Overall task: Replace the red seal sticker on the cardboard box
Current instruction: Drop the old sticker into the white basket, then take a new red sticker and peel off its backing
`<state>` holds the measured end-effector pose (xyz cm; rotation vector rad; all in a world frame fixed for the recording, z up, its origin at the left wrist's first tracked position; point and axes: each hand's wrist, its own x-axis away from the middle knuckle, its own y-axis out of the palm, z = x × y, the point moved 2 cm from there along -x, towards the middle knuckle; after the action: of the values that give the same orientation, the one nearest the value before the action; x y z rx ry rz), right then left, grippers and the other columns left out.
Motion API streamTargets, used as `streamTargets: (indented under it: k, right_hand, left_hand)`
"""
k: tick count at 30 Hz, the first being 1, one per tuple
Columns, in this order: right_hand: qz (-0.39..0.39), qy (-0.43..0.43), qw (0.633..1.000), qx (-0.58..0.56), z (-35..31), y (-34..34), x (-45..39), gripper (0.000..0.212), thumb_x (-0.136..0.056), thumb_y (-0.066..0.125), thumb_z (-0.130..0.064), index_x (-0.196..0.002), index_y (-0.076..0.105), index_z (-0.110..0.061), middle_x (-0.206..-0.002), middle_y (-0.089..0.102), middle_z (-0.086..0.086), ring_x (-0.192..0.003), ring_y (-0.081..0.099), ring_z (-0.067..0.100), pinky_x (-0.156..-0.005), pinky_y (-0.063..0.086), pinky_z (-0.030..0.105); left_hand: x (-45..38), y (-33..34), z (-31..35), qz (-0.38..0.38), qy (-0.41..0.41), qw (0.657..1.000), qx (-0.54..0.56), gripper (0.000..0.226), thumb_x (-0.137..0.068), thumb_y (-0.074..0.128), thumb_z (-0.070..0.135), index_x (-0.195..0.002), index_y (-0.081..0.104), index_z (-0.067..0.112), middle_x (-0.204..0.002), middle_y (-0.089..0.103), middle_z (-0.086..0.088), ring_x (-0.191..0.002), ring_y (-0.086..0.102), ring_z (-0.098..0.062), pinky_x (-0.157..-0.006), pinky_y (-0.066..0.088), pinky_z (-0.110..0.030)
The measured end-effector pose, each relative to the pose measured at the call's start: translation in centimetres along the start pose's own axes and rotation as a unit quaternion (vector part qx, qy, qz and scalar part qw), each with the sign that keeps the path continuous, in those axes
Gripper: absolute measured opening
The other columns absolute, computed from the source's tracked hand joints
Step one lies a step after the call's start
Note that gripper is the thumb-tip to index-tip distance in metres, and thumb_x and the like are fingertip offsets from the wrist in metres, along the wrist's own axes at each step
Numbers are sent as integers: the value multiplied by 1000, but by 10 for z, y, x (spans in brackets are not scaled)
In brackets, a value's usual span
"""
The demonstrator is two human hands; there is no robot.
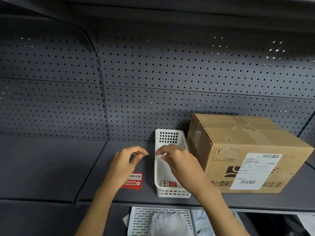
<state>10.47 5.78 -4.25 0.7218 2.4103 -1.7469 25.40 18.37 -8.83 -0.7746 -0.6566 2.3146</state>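
Note:
A red seal sticker (134, 181) with white print lies flat on the grey shelf, partly hidden under my left wrist. My left hand (126, 161) hovers above it, thumb and forefinger pinched together with nothing visible between them. My right hand (177, 161) is blurred over the white plastic basket (172, 193). Its fingertips are pinched near the basket's left wall, and I cannot tell whether they hold anything thin. More red stickers (168, 183) lie in the basket's near end. The cardboard box (226, 140) stands right of the basket, taped on top, with a white shipping label (255, 171) on its front.
The grey shelf (51, 167) stretches away to the left, with a perforated back panel (170, 74) behind it. Below the shelf's front edge is a white slotted tray (141, 218) holding pale bags.

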Motion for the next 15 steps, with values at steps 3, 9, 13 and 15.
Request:
streamTargets:
  k: [3,9,13,15]
  right_hand:
    - [-24,-66,995,-76,-20,13,-7,21,-98,56,-23,-114,63,-34,-110,70,-7,-107,62,18,-88,53,41]
    - [-171,-72,980,76,-42,56,-40,36,-93,61,-28,-129,63,-24,-127,69,4,-123,56,27,-111,28,40]
    - [-292,-24,936,192,-47,87,-68,50,-85,72,-29,-132,58,-18,-132,65,8,-127,57,29,-109,28,44]
    - [-321,-4,922,218,-46,96,-75,62,-78,80,-32,-133,56,-17,-135,63,8,-128,56,29,-108,30,45]
  left_hand:
    - [4,-11,-24,-36,-38,998,-36,21,-86,72,14,-102,75,26,-97,75,15,-94,68,-1,-89,56,-33]
    - [16,-23,-75,-188,-145,959,-155,52,-72,81,31,-121,66,26,-120,66,4,-110,62,-15,-92,48,-33]
    - [14,-23,-82,-169,-142,964,-146,39,-66,83,29,-103,69,26,-108,63,1,-103,59,-16,-87,48,-31]
    - [13,-22,-83,-159,-137,968,-137,34,-62,83,29,-93,67,29,-103,62,2,-100,57,-14,-85,49,-32]
